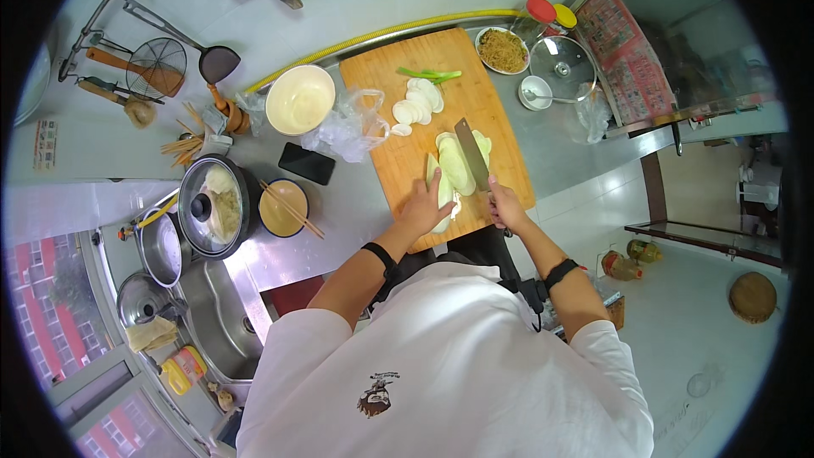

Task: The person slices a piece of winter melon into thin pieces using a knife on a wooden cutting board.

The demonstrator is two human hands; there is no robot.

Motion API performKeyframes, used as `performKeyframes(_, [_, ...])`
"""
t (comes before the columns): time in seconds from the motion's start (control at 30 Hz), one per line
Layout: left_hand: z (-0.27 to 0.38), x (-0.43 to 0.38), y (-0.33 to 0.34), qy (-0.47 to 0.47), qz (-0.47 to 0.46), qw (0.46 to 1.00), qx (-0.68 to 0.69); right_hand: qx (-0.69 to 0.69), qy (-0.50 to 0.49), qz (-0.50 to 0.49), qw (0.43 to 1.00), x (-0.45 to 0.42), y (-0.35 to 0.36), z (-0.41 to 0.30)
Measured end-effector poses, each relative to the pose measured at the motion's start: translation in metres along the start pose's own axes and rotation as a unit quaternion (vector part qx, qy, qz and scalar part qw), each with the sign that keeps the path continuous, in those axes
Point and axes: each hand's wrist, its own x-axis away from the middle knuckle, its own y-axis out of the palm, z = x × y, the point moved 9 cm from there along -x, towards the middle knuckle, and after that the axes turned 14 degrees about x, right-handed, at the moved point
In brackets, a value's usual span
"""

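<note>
On a wooden cutting board [439, 54], my right hand [505, 205] grips the handle of a kitchen cleaver [472, 156]. Its blade stands on edge among long, pale green gourd slices [453, 165]. My left hand [423, 205] holds a pale green gourd piece [444, 219] from the left, thumb and forefinger spread over it. Small white scraps lie by the thumb. Farther up the board are overlapping round white vegetable slices [418, 102] and some green scallion lengths [431, 73].
Left of the board are a plastic bag [356, 124], a cream bowl [300, 100], a phone [306, 163], a bowl [280, 219] with chopsticks across it and a lidded pot [216, 207]. Rightward stand a plate of noodles [502, 51], a small white bowl [535, 93] and a glass lid [562, 69].
</note>
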Motion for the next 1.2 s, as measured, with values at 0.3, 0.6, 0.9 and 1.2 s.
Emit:
performKeyframes(0.3, [0.004, 0.002, -0.005, -0.033, 0.083, 0.995, -0.054, 0.110, -0.048, 0.078, 0.990, 0.001, -0.057, 0.016])
performKeyframes(0.6, [0.069, -0.007, 0.007, 0.071, 0.090, 0.958, -0.264, 0.121, -0.082, 0.082, 0.986, -0.014, -0.094, 0.056])
performKeyframes(0.9, [0.094, -0.058, 0.032, -0.003, 0.051, 0.920, -0.389, 0.024, -0.072, 0.029, 0.997, 0.000, -0.109, 0.085])
performKeyframes(1.2, [0.067, -0.085, 0.007, 0.000, 0.064, 0.961, -0.267, -0.016, -0.004, 0.010, 1.000, -0.013, -0.121, 0.131])
